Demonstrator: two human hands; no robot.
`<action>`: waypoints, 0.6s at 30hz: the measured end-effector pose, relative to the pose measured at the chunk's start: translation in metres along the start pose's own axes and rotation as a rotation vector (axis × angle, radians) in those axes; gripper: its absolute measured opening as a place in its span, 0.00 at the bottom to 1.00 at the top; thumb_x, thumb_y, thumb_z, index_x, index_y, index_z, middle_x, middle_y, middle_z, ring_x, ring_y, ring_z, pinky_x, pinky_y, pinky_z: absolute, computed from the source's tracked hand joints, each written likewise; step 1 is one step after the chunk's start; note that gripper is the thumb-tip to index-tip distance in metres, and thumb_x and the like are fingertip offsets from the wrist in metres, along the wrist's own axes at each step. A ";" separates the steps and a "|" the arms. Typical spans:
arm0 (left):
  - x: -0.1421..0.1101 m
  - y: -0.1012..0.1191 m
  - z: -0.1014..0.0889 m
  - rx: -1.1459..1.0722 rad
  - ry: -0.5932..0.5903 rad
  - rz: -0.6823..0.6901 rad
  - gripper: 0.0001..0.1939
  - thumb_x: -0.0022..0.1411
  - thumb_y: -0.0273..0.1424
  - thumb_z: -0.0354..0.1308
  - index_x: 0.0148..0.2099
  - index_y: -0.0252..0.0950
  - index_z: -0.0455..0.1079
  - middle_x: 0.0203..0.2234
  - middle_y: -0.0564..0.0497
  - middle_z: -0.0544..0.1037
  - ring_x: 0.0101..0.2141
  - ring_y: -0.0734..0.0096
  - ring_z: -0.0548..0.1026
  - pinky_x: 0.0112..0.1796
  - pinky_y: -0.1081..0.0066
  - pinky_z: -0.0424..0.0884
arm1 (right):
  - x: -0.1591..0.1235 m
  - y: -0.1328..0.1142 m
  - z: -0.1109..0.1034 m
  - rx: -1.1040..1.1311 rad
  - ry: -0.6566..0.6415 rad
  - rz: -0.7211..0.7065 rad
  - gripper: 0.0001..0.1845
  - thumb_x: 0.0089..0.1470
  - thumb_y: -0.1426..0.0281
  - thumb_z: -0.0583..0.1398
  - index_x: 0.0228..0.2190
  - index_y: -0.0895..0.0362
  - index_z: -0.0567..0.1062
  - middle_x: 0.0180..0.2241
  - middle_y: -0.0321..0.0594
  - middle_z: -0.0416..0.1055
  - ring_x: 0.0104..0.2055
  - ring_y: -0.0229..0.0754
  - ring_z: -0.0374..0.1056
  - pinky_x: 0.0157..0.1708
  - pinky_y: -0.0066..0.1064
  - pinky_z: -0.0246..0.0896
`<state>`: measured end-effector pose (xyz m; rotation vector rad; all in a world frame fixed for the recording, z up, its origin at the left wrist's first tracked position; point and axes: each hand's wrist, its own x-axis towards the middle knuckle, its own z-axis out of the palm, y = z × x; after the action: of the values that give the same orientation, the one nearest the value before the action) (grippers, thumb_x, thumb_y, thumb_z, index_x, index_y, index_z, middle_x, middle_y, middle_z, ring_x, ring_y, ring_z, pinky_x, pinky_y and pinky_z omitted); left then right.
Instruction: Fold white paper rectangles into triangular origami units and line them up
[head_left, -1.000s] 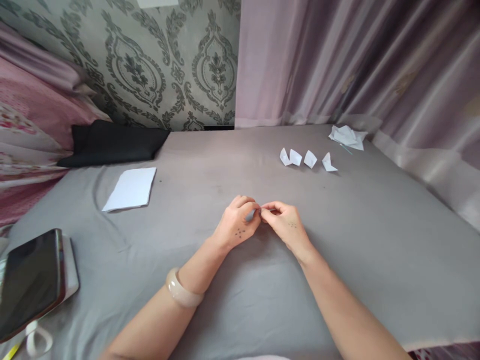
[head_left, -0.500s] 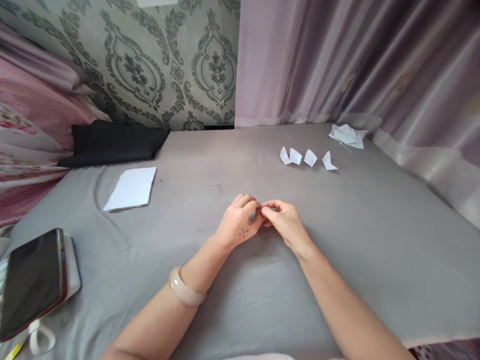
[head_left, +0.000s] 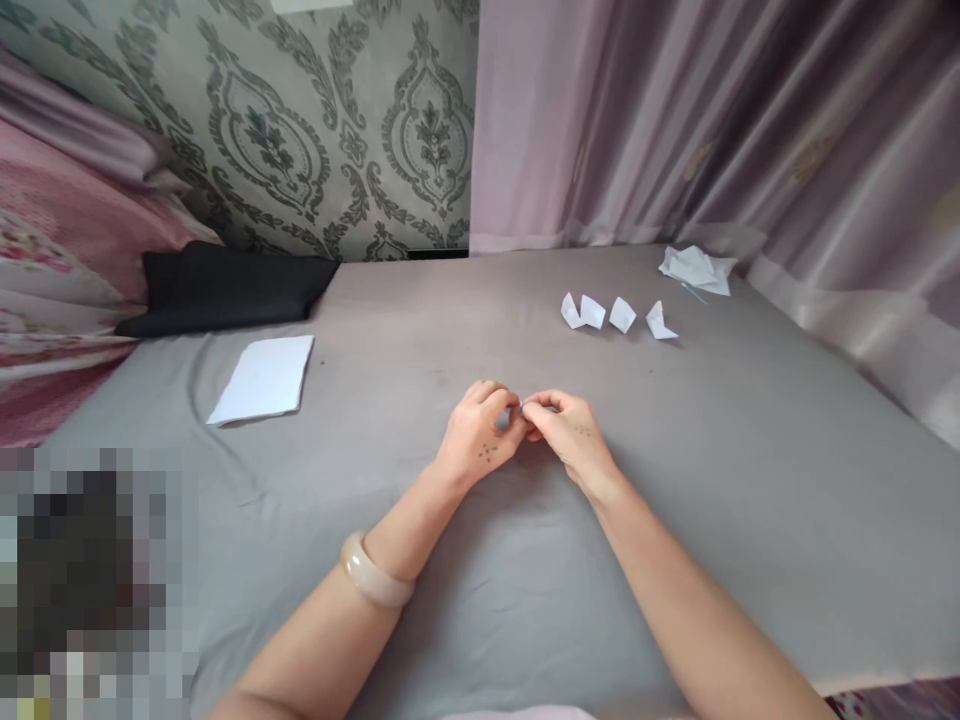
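Note:
Over the middle of the grey cloth, my left hand (head_left: 480, 430) and my right hand (head_left: 568, 435) meet at their fingertips. Both are closed in a pinch on a small piece of white paper (head_left: 521, 407). Only a pale sliver of it shows between the fingers; its shape is hidden. Beyond the hands stand several small folded white paper pieces (head_left: 622, 315), in a loose row to the right. A bangle (head_left: 375, 572) circles my left forearm.
A stack of white paper (head_left: 264, 380) lies to the left, with a folded black cloth (head_left: 232, 290) behind it. At the far right are loose white papers (head_left: 694, 268) with a thin pale stick (head_left: 695, 293) beside them. The near left corner is pixelated.
Both hands have shifted very slightly away from me, still pinched together. The folded pieces and the paper stack stay in place on the cloth.

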<state>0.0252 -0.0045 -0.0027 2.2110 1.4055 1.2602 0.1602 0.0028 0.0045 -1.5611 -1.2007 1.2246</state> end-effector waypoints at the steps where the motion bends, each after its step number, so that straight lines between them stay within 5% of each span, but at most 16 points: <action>1: 0.001 -0.001 0.000 -0.006 0.002 -0.012 0.05 0.56 0.25 0.54 0.33 0.36 0.70 0.30 0.48 0.75 0.33 0.68 0.72 0.36 0.69 0.70 | 0.001 0.000 0.000 0.002 0.000 0.000 0.08 0.40 0.68 0.59 0.25 0.57 0.76 0.22 0.38 0.74 0.24 0.40 0.71 0.23 0.29 0.67; 18: 0.018 -0.009 0.000 -0.149 -0.060 -0.379 0.06 0.51 0.23 0.54 0.30 0.35 0.73 0.25 0.53 0.75 0.26 0.75 0.71 0.29 0.74 0.67 | 0.019 0.000 -0.006 -0.053 0.002 -0.032 0.08 0.42 0.69 0.57 0.27 0.56 0.75 0.19 0.34 0.70 0.21 0.36 0.67 0.20 0.25 0.58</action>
<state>0.0226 0.0152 0.0011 1.7644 1.5572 1.1145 0.1673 0.0207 0.0016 -1.5754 -1.2618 1.1795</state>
